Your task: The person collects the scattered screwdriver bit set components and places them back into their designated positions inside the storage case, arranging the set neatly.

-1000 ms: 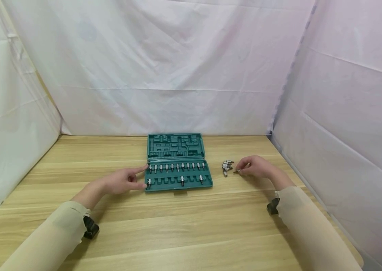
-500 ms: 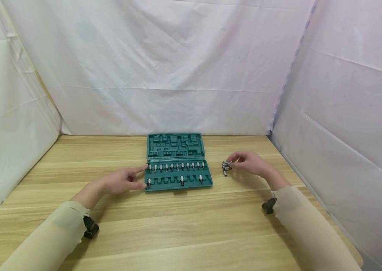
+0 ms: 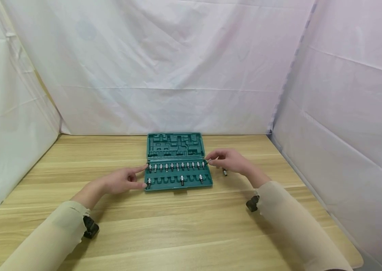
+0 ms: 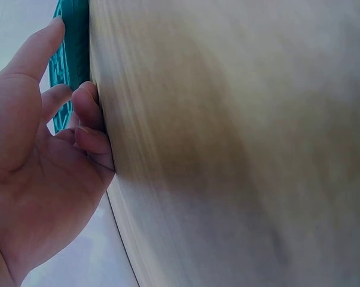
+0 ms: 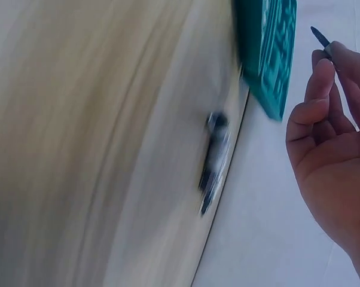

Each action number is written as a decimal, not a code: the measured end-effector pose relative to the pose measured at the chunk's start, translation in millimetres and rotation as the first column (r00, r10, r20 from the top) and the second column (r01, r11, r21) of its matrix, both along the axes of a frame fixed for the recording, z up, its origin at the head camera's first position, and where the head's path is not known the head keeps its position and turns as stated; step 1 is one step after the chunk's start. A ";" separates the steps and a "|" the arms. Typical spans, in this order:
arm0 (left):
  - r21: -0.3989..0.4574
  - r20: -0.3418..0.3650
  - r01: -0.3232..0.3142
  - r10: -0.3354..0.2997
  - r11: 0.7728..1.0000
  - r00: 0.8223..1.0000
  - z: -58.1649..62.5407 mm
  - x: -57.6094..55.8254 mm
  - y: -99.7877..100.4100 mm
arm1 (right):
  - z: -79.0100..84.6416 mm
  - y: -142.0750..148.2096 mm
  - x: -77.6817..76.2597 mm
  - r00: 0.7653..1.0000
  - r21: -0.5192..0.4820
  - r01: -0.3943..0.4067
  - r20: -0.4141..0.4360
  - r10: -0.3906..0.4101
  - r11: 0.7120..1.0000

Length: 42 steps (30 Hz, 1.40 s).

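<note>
A green plastic case [image 3: 164, 189] lies unfolded on the wooden table. Bit sockets [image 3: 166, 167] fill its upper row; a few more sit spaced apart in the lower row. At the case's left edge, my left hand [image 3: 121, 181] rests with thumb and index finger spread against it, and the left wrist view shows its other fingers bent. Between thumb and fingertips my right hand [image 3: 229, 160] pinches a bit socket [image 5: 320, 39] by the case's upper right corner, its dark tip sticking out. Loose bit sockets [image 5: 216, 155] lie under that hand, mostly hidden in the head view.
The case's moulded lid [image 3: 174, 145] leans back behind the tray. White cloth [image 3: 164, 75] hangs around the back and sides of the table [image 3: 177, 226]. A small black device [image 3: 90, 227] is strapped at each wrist.
My right hand has moved left from beside the loose bit sockets to the case's right edge, carrying one bit socket. My left hand and the case have stayed put.
</note>
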<state>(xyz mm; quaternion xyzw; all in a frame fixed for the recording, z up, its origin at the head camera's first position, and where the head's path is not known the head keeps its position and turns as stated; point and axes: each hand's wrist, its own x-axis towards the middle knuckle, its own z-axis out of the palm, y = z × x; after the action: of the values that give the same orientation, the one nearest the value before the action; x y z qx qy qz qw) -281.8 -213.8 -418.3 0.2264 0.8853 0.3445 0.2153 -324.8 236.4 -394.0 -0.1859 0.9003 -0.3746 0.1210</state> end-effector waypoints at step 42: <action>-0.008 0.017 0.001 -0.001 1.000 1.000 -2.2 -3.9 -2.7 | -3.8 -166.1 -1.5 0.956 0.047 -0.287 0.079 0.283 0.957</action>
<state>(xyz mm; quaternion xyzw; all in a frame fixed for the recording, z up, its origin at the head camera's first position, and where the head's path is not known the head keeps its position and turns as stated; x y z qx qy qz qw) -285.7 -216.5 -420.5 0.2232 0.8847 0.3427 0.2238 -326.3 70.3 -397.8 -0.2967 0.8696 -0.3335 0.2112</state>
